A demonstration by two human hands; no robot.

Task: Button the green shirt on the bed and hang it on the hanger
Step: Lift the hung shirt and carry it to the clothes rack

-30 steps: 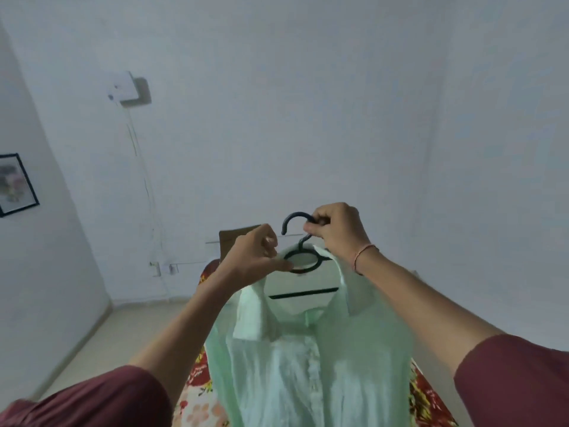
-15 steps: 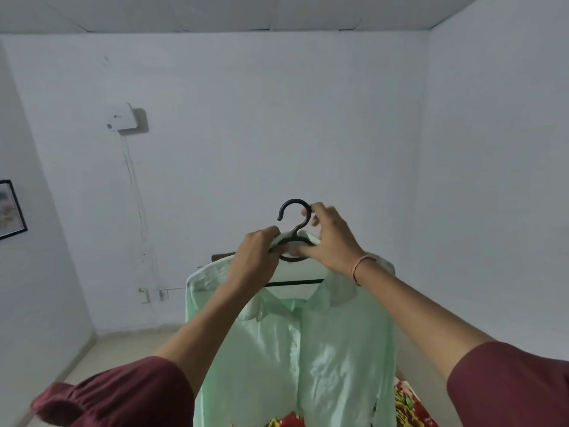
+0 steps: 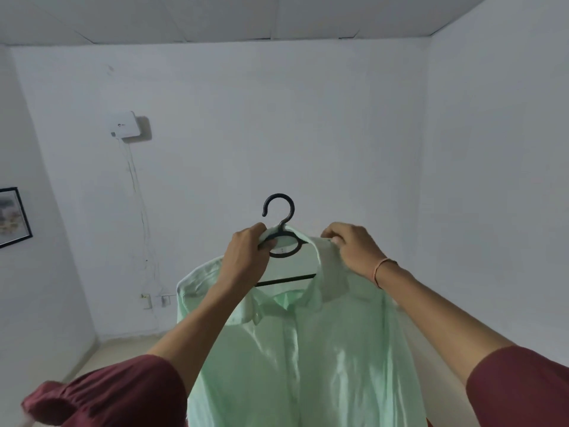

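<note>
A pale green shirt hangs buttoned on a black hanger, held up in front of me in mid-air. The hanger's hook stands free above the collar, and its crossbar shows inside the neck opening. My left hand grips the hanger's neck and the left side of the collar. My right hand pinches the collar's right side at the shoulder. The shirt's lower part runs out of view at the bottom.
White walls stand ahead and to the right. A white box with cables running down hangs on the far wall, sockets sit low below it. A framed picture hangs on the left wall. Pale floor shows at lower left.
The shirt and hanger have risen and now hang squarely. My right hand left the hook and moved to the collar's right side. The view tilted up, and the bed dropped out of sight.
</note>
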